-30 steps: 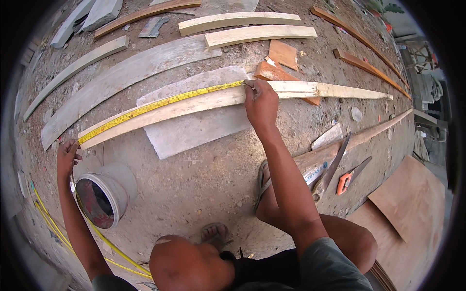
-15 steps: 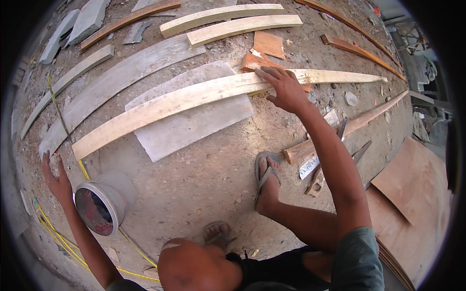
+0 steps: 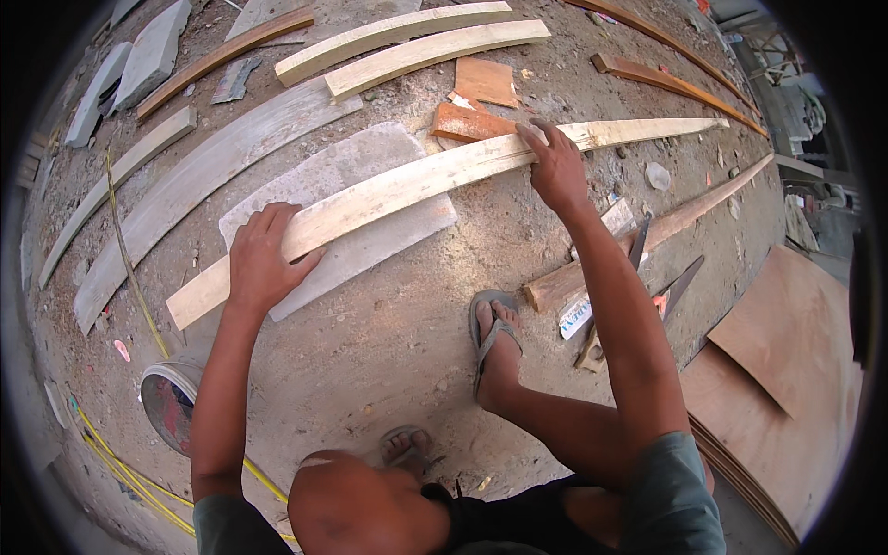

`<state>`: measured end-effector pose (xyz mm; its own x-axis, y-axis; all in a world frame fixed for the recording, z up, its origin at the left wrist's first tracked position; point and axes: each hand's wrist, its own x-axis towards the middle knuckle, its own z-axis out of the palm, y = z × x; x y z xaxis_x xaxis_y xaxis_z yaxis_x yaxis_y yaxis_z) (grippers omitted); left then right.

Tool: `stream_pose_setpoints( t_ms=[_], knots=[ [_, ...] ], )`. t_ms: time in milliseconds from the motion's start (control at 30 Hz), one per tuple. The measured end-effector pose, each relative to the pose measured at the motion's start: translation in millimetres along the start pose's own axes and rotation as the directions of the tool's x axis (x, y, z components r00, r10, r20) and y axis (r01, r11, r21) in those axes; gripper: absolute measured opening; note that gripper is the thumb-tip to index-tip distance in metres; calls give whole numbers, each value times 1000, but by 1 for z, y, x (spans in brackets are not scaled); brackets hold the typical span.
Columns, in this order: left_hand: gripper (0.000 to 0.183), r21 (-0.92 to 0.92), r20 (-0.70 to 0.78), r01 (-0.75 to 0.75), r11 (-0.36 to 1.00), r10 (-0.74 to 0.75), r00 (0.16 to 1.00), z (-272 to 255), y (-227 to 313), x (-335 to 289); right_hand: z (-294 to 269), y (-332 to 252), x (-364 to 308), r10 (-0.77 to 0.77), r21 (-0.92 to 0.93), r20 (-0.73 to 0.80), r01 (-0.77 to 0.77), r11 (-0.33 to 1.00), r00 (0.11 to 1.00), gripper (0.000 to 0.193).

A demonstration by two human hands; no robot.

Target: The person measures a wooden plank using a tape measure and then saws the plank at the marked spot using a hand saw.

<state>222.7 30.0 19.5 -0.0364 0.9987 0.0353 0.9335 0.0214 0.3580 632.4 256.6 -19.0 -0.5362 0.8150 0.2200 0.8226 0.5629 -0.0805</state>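
A long, pale wooden plank lies across the ground in front of me, resting over a grey slab. My left hand is wrapped over the plank near its left end, fingers across the far edge and thumb on the near side. Farther right, my right hand grips the same plank, with its fingers over the far edge. Just beyond the plank, left of my right hand, lies an orange-brown wood block.
A bucket lies tipped by my left forearm, near a yellow tape measure. A handsaw and a rough timber are at the right. Plywood sheets lie lower right. More planks lie at the far side.
My left hand has moved right from beyond the plank's left end and taken hold of the plank. The plank's left end has shifted right and nearer. My right hand still holds on.
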Motion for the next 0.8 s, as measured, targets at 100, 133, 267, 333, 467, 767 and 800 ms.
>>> stream_pose_setpoints(
  t_ms=[100, 133, 267, 333, 467, 767, 800],
  knots=[
    [59, 34, 30, 31, 999, -32, 999, 4, 6, 2, 34, -48, -49, 525, 370, -318, -406, 835, 790, 43],
    [59, 28, 46, 41, 999, -43, 998, 7, 8, 3, 46, -61, -68, 720, 609, -154, -509, 609, 677, 36],
    [59, 40, -69, -66, 997, 69, 995, 11, -1, 4, 67, -162, -106, 471, 704, 167, -440, 558, 866, 54],
    [59, 52, -70, -71, 996, 74, 995, 9, -1, 3, 54, -191, -100, 531, 750, 178, -463, 471, 829, 54],
    [58, 79, -37, -24, 997, 27, 999, 5, 4, -7, 48, -193, -104, 541, 729, 250, -524, 441, 803, 57],
    [59, 91, 31, 60, 994, -63, 998, -2, -5, -11, 49, -189, -107, 499, 730, 176, -453, 512, 849, 53],
    [60, 86, 28, 62, 994, -65, 998, -2, -8, -12, 49, -188, -110, 501, 725, 180, -458, 514, 846, 53]
  ],
)
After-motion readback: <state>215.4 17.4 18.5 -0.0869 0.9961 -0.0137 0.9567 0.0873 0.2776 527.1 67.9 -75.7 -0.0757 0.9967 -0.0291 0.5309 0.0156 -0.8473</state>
